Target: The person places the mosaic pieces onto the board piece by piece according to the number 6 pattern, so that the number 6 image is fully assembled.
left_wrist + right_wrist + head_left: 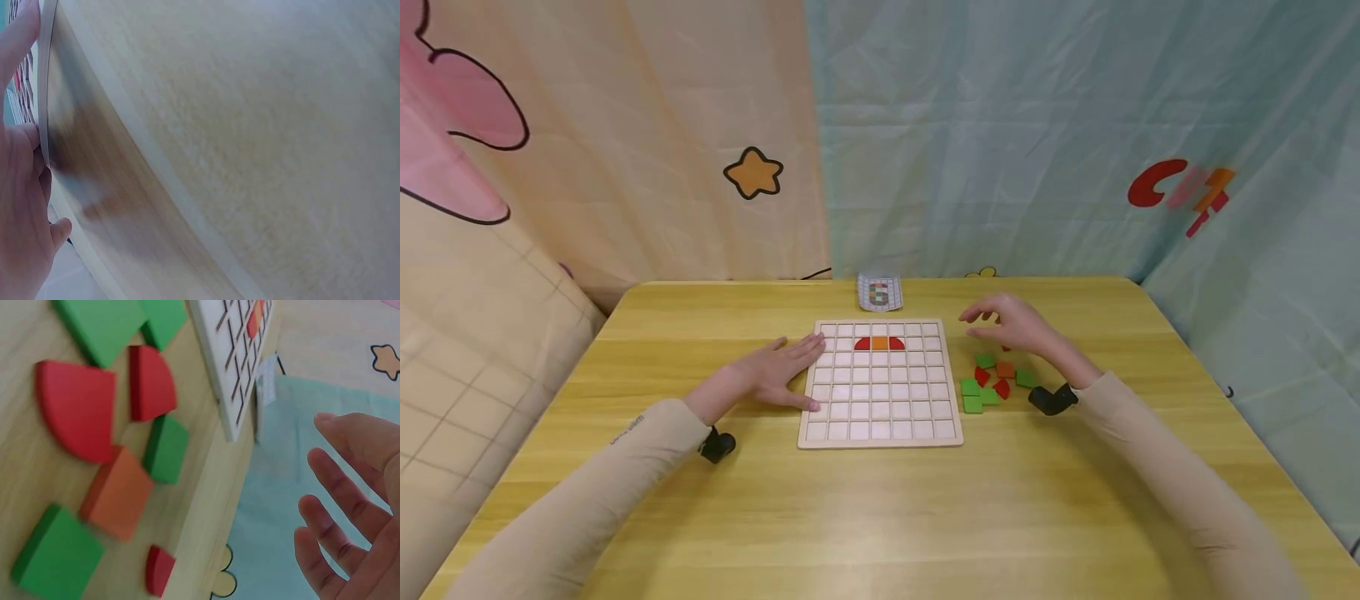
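The left hand [781, 373] lies flat and spread on the left edge of the board [880, 410]; the right hand [1015, 325], loosely curved and empty, hovers near the tiles [972, 387]. The board, on the bench [880, 517], looks stiff and light; steady its rim. Tiles right of it look hard: pinch their sides.

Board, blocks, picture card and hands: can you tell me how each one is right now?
Board: flat, most squares unfilled
Orange block: in a square, between two red ones
Two red blocks: in squares
Loose blocks: scattered right of the board
Picture card: pattern showing
Left hand: resting on the board's left edge
Right hand: raised, holding nothing
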